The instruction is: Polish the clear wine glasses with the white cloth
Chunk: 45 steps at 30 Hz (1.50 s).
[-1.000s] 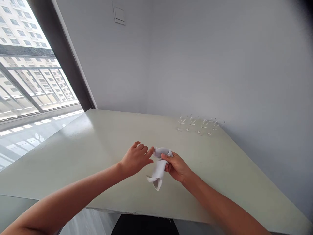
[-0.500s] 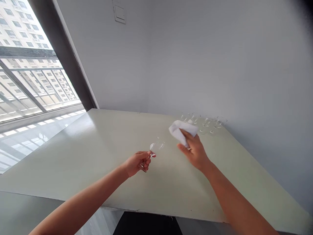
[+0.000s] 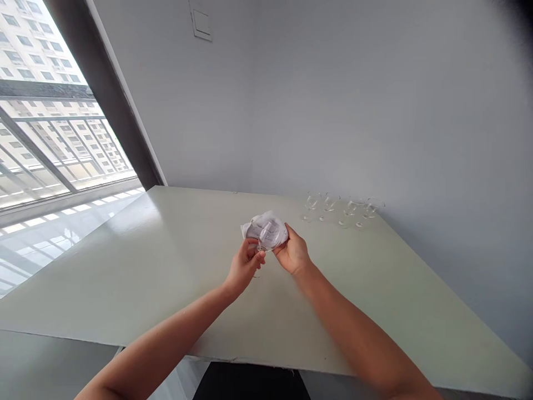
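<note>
The left hand point(image 3: 245, 266) is curled narrowly around the stem of a clear stemmed glass point(image 3: 270, 236), whose foot shows faintly below that hand. The right hand point(image 3: 292, 251) is pressed against a crumpled white cloth point(image 3: 264, 226), fingers spread along it, and holds the cloth against the glass bowl. The cloth shows through the glass, wrapped around its far side, though how far it reaches inside the bowl cannot be told. Both hands are close together above the middle of a pale green desk point(image 3: 125, 278). Four more clear stemmed glasses point(image 3: 340, 208) stand upright in a row near the far edge, toward the right corner by the wall, well apart from the hands.
</note>
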Motion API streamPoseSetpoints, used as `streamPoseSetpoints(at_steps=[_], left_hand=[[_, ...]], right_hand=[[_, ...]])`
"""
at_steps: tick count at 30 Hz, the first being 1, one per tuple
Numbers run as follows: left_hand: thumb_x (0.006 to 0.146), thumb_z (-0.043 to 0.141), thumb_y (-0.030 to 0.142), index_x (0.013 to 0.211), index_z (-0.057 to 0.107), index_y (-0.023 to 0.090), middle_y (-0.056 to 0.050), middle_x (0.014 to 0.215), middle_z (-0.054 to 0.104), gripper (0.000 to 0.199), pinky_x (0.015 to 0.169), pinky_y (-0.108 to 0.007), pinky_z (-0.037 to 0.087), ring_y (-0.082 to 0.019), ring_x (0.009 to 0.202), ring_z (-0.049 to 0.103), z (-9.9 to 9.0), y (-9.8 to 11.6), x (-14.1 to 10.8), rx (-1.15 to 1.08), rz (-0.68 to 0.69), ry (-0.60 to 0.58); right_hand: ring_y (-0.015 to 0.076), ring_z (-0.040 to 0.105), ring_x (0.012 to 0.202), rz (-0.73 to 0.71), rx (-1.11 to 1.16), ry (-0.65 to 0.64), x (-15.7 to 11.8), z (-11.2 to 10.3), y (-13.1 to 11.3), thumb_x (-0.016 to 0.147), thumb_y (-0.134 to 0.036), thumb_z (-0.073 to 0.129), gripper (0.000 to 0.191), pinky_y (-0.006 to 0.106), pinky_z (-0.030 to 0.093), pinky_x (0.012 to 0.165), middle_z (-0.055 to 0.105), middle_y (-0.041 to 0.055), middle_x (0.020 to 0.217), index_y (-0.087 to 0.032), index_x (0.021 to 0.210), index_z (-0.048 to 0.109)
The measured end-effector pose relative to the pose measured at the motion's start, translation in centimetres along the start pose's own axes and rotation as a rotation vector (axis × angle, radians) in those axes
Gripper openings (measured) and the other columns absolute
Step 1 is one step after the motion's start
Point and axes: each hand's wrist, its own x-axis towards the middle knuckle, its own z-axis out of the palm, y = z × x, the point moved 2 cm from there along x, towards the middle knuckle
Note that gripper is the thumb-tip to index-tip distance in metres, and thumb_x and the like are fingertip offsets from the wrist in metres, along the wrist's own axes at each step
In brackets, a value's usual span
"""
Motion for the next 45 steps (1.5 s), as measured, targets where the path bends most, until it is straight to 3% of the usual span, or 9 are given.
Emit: streamPoseSetpoints(at_steps=[5, 9, 14, 20, 25, 31, 35, 40, 45], left_hand=[[0.073, 0.056, 0.036, 0.087, 0.042, 0.022, 0.004, 0.069, 0.042, 0.025, 0.054, -0.02, 0.041, -0.008, 0.06, 0.047, 0.6, -0.4, 1.8, -0.129, 0.01, 0.261], [0.07, 0.059, 0.029, 0.065, 0.046, 0.018, 0.001, 0.077, 0.038, 0.018, 0.059, -0.022, 0.042, -0.008, 0.064, 0.043, 0.2, -0.5, 2.2, 0.106, 0.01, 0.414], [0.068, 0.061, 0.035, 0.055, 0.049, 0.017, -0.001, 0.083, 0.04, 0.025, 0.07, -0.027, 0.043, -0.013, 0.079, 0.045, 0.7, -0.4, 2.1, 0.287, 0.133, 0.428], [0.068, 0.062, 0.045, 0.098, 0.049, 0.021, -0.005, 0.096, 0.054, 0.042, 0.045, -0.022, 0.04, -0.012, 0.064, 0.054, 0.8, 0.6, 2.3, -0.228, -0.165, 0.118], [0.058, 0.075, 0.027, 0.109, 0.047, 0.016, -0.012, 0.103, 0.061, 0.06, 0.068, -0.031, 0.048, -0.02, 0.082, 0.061, -0.4, 2.6, 3.2, -0.427, -0.212, -0.226], [0.058, 0.075, 0.029, 0.106, 0.048, 0.014, -0.012, 0.094, 0.066, 0.057, 0.079, -0.034, 0.045, -0.022, 0.086, 0.062, -1.7, 3.3, 3.1, -0.311, -0.146, -0.058], [0.06, 0.074, 0.03, 0.108, 0.046, 0.014, -0.009, 0.088, 0.066, 0.057, 0.074, -0.033, 0.048, -0.02, 0.083, 0.063, -2.4, 3.2, 3.0, -0.328, -0.137, 0.077], [0.063, 0.068, 0.025, 0.088, 0.055, 0.013, -0.002, 0.069, 0.06, 0.031, 0.049, -0.022, 0.045, -0.012, 0.059, 0.059, -1.9, 1.8, 3.3, -0.459, -0.309, 0.048], [0.07, 0.06, 0.018, 0.07, 0.055, 0.013, -0.001, 0.062, 0.056, 0.007, 0.049, -0.019, 0.046, -0.008, 0.052, 0.054, -0.2, 1.1, 3.0, -0.673, -0.414, -0.004]], right_hand=[[0.0146, 0.054, 0.072, -0.03, -0.122, -0.195, -2.1, 1.1, 3.0, 0.078, -0.037, 0.054, 0.019, 0.026, 0.042, 0.06, 0.061, 0.0014, 0.079, -0.019, 0.078, 0.06], [0.0121, 0.05, 0.069, 0.032, -0.233, -0.219, -2.1, -0.1, 3.8, 0.075, -0.041, 0.058, 0.021, 0.023, 0.039, 0.058, 0.06, -0.0002, 0.077, -0.02, 0.077, 0.061], [0.0123, 0.052, 0.065, 0.191, -0.137, -0.218, -1.8, -0.7, 4.2, 0.072, -0.049, 0.06, 0.032, 0.027, 0.041, 0.059, 0.06, 0.001, 0.074, -0.018, 0.079, 0.062], [0.0134, 0.052, 0.058, 0.218, -0.09, -0.357, -2.4, -0.5, 2.9, 0.075, -0.05, 0.056, 0.035, 0.027, 0.042, 0.048, 0.057, 0.0017, 0.068, -0.016, 0.083, 0.061], [0.0161, 0.057, 0.063, 0.345, -0.183, -0.442, -1.8, -1.4, 2.1, 0.072, -0.045, 0.06, 0.033, 0.029, 0.048, 0.048, 0.059, 0.0025, 0.072, -0.017, 0.089, 0.062], [0.0131, 0.054, 0.056, 0.148, -0.487, -0.324, -0.6, -2.9, -0.3, 0.069, -0.048, 0.062, 0.034, 0.029, 0.048, 0.052, 0.058, 0.002, 0.064, -0.014, 0.073, 0.062], [0.0134, 0.051, 0.058, -0.309, -0.9, -0.141, -2.1, -2.9, -3.3, 0.077, -0.049, 0.054, 0.036, 0.028, 0.044, 0.057, 0.055, 0.0008, 0.058, -0.016, 0.063, 0.06], [0.0224, 0.047, 0.098, -0.797, -1.492, -0.622, -5.5, -0.4, -2.9, 0.085, -0.033, 0.047, 0.023, 0.037, 0.037, 0.083, 0.059, 0.0048, 0.106, -0.03, 0.099, 0.065], [0.0168, 0.049, 0.087, -0.623, -1.114, -0.553, -4.7, 0.1, -0.9, 0.085, -0.033, 0.045, 0.026, 0.03, 0.041, 0.075, 0.054, 0.0043, 0.098, -0.029, 0.106, 0.059]])
